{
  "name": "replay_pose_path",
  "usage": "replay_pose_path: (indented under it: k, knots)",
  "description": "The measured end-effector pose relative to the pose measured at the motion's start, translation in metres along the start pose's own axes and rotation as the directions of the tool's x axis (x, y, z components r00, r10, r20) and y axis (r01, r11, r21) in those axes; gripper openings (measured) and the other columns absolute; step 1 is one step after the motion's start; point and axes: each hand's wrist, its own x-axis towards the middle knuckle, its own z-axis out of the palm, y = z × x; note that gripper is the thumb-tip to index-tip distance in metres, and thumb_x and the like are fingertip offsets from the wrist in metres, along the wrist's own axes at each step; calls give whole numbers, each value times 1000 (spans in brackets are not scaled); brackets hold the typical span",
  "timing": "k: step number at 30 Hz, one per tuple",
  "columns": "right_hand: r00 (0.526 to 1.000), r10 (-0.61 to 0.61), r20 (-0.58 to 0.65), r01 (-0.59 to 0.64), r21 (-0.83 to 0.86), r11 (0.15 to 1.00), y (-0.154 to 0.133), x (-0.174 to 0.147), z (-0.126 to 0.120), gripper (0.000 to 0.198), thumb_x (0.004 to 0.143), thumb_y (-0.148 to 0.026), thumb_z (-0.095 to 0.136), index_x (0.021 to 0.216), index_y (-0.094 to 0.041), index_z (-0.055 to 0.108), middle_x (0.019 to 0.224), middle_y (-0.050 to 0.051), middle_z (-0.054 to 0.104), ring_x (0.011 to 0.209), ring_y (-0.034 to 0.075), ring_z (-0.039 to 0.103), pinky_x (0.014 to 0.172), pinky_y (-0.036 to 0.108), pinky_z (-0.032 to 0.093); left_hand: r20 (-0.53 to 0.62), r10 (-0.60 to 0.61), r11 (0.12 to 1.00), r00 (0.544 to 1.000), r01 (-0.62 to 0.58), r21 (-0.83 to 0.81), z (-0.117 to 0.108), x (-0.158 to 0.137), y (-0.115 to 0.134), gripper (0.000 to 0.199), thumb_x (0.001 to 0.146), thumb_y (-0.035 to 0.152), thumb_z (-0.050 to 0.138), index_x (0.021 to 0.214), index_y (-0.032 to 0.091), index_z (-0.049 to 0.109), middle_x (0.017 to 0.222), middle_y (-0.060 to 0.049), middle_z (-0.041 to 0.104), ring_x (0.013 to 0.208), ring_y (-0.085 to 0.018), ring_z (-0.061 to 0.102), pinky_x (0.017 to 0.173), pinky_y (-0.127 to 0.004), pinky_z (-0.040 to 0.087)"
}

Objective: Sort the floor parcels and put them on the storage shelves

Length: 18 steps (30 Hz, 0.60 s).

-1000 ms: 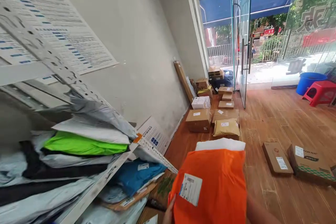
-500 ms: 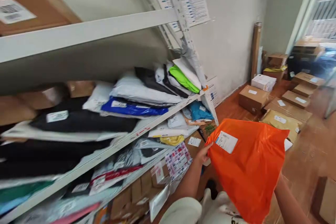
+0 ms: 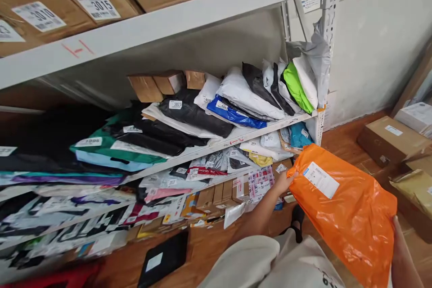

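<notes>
An orange plastic mailer bag (image 3: 351, 207) with a white shipping label (image 3: 321, 180) is held in front of me at the right. My left hand (image 3: 285, 183) grips its upper left corner, fingers closed on the plastic. At the bag's right edge is my right hand (image 3: 398, 229), mostly behind the plastic, its thumb side showing against the edge. The bag hangs slightly tilted, label facing up. Left of it, the shelf bears packed mailers, among them a lime green one (image 3: 299, 87) and a blue one (image 3: 232, 111).
White metal shelving (image 3: 216, 146) fills the left, holding numbered parcels on several levels. Brown boxes (image 3: 101, 2) stand on the upper shelf. On the floor lie a black flat parcel (image 3: 165, 256) at the lower middle and a cardboard box (image 3: 391, 141) at the right.
My view has swung left, so more of the shelving and its number labels show. The orange bag stays in both hands and now appears farther right in view.
</notes>
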Motion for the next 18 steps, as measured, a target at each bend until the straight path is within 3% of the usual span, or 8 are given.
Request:
replay_pose_path:
  k: [3,5,8,11,14,18]
  knots:
    - [977,197,-77,-193,54,980,-12,21,32,51,41,-43,90,86,-25,73,89,20,78,92,47,75,84,60,63,43,75,997,996,-75,11,-4,20,13,31,66,44,89,83,21,77,99,-9,78,111,-34,67,114,-46,46]
    - [976,167,-140,-156,82,984,-10,36,59,53,31,-26,91,80,-25,70,77,14,77,79,46,76,80,58,64,52,92,996,994,-92,-6,-13,42,20,29,68,41,88,88,22,79,104,-8,79,117,-33,66,117,-43,44]
    - [988,102,-114,-84,152,985,0,58,107,55,28,-26,94,77,-23,70,71,8,76,71,42,76,81,57,65,16,57,998,998,-57,-16,-37,83,24,25,72,39,84,89,22,79,100,-8,79,109,-33,69,113,-45,48]
    - [992,96,-80,-77,223,972,10,81,162,55,30,-30,95,79,-21,71,72,9,77,77,43,77,85,56,64,-70,3,1000,998,-4,-7,-69,128,21,17,73,35,82,80,21,77,91,-7,79,102,-35,70,110,-47,50]
    - [995,73,-64,-50,304,951,13,110,212,57,30,-31,95,81,-20,71,77,11,78,83,44,77,87,55,64,-158,-40,999,987,39,-9,-100,171,16,13,73,32,81,77,21,75,89,-8,78,105,-37,70,111,-47,49]
    - [998,61,11,-61,340,938,12,156,256,57,35,-33,96,85,-20,73,81,12,79,92,45,77,89,52,64,-219,-38,999,975,35,-21,-124,224,7,10,74,27,80,81,22,74,98,-9,79,118,-37,67,117,-46,44]
